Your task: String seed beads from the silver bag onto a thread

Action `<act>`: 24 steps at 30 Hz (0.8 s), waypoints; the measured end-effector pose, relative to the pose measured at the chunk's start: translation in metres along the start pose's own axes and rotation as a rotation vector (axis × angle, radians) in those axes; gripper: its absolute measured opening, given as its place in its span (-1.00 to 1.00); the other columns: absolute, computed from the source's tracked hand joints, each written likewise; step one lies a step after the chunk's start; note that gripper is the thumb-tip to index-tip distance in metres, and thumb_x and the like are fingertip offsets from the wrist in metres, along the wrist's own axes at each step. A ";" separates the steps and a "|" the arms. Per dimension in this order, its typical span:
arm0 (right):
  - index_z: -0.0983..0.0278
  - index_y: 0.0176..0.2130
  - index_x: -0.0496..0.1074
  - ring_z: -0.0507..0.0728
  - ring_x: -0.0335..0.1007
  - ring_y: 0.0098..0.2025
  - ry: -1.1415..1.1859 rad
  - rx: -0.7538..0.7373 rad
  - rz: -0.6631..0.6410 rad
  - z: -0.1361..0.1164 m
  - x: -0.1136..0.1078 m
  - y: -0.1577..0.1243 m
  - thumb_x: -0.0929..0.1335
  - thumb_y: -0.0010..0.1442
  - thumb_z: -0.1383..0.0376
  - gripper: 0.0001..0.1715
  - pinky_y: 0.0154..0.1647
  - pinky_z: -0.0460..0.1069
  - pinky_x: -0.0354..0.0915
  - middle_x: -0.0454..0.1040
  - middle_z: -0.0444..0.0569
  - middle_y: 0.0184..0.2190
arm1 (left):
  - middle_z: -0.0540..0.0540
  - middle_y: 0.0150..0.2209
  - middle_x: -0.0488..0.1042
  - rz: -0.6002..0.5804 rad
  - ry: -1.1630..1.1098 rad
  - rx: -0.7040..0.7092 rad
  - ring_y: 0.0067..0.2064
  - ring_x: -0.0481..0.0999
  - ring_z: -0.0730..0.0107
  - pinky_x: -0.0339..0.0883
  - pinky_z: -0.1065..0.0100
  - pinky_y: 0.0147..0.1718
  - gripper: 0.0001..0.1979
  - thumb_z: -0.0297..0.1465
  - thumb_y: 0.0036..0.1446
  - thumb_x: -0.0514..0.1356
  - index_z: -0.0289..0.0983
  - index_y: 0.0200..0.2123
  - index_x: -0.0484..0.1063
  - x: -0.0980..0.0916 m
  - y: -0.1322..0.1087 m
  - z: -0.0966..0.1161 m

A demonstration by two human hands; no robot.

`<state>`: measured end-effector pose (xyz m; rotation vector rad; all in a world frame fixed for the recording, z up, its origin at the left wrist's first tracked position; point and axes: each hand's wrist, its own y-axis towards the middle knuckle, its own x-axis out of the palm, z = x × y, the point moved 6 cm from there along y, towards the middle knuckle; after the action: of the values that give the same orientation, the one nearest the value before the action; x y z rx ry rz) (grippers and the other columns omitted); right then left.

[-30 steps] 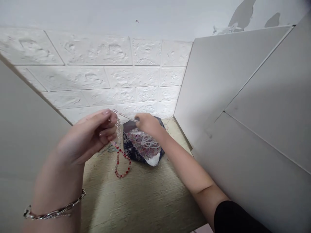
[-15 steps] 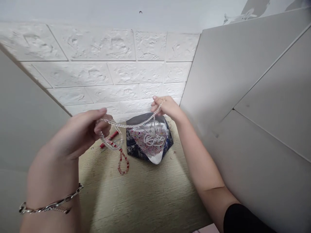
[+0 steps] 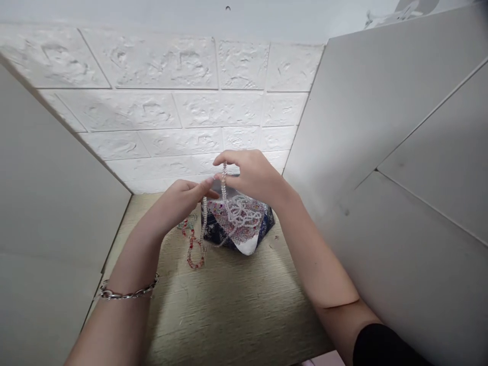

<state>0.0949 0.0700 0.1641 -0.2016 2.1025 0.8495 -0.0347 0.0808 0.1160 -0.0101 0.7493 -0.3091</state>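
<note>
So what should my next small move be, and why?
I'd probably lower your right hand toward the open navy-and-white patterned pouch: the clear beaded strand hangs from that hand down to the coiled whitish beads there, so it looks ready to settle. Another length hangs below your left hand.

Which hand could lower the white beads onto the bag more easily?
Probably the right hand: white beads hang from it over the bag, while the left hand sits mostly to the bag's left.
</note>
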 end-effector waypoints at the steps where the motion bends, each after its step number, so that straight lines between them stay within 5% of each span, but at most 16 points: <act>1: 0.30 -0.24 0.38 0.02 0.26 -0.24 -0.005 0.007 -0.044 -0.001 0.005 0.000 0.21 0.06 0.36 -0.74 -0.23 -0.08 0.09 0.43 -0.09 -0.29 | 0.07 -0.74 0.04 0.015 -0.072 0.037 -0.65 0.00 0.53 -0.09 0.43 -0.66 -0.46 -0.01 0.03 -0.07 -0.31 -0.45 0.49 0.003 0.001 0.003; 5: 0.30 -0.35 0.38 -0.03 0.18 -0.43 -0.054 0.053 -0.187 -0.001 0.019 -0.001 0.18 0.02 0.41 -0.77 -0.41 -0.11 0.02 0.38 -0.12 -0.49 | 0.10 -0.76 -0.03 -0.033 -0.159 0.126 -0.66 -0.03 0.57 -0.10 0.45 -0.67 -0.53 -0.05 0.02 -0.01 -0.31 -0.55 0.46 0.015 -0.001 0.014; 9: 0.31 -0.34 0.38 -0.02 0.16 -0.44 -0.199 0.165 -0.196 0.017 0.029 0.002 0.19 0.04 0.36 -0.77 -0.46 -0.10 -0.01 0.38 -0.06 -0.44 | 0.11 -0.78 -0.03 -0.037 -0.144 0.140 -0.68 -0.03 0.61 -0.11 0.47 -0.68 -0.61 -0.10 -0.01 0.09 -0.28 -0.63 0.42 0.011 -0.007 0.016; 13: 0.33 -0.33 0.41 0.02 0.23 -0.43 -0.333 0.372 -0.315 0.060 0.048 0.000 0.20 0.04 0.35 -0.76 -0.49 -0.09 0.03 0.42 0.03 -0.38 | 0.06 -0.79 0.11 0.016 -0.431 0.228 -0.69 0.08 0.62 -0.09 0.49 -0.72 -0.65 -0.16 -0.04 0.14 -0.28 -0.69 0.40 -0.006 -0.013 0.014; 18: 0.40 -0.27 0.44 0.06 0.32 -0.45 -0.339 0.639 -0.462 0.107 0.051 -0.013 0.21 0.05 0.33 -0.71 -0.47 -0.07 0.12 0.45 0.12 -0.41 | 0.04 -0.84 0.09 0.174 -0.910 0.572 -0.74 0.08 0.63 -0.05 0.52 -0.79 -0.69 -0.35 -0.09 0.14 -0.26 -0.81 0.37 -0.042 -0.029 0.026; 21: 0.39 -0.23 0.43 0.03 0.32 -0.53 -0.248 0.639 -0.477 0.113 0.045 -0.014 0.17 0.11 0.29 -0.65 -0.48 -0.08 0.17 0.46 0.09 -0.44 | 0.04 -0.87 0.01 0.047 -0.912 0.677 -0.77 0.05 0.61 -0.09 0.50 -0.84 -0.67 -0.37 -0.10 0.11 -0.26 -0.83 0.37 -0.049 -0.033 0.031; 24: 0.30 -0.09 0.39 0.00 0.34 -0.51 -0.017 0.494 -0.610 0.097 0.055 -0.013 0.26 0.03 0.21 -0.57 -0.48 -0.10 0.21 0.48 0.01 -0.31 | -0.04 -0.85 0.16 -0.013 -0.777 0.693 -0.75 0.17 0.55 -0.04 0.47 -0.83 -0.69 -0.39 -0.06 0.08 -0.31 -0.76 0.45 -0.049 -0.032 0.027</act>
<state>0.1277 0.1299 0.0753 -0.5280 1.9924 -0.0301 -0.0592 0.0607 0.1722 0.4948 -0.1528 -0.5218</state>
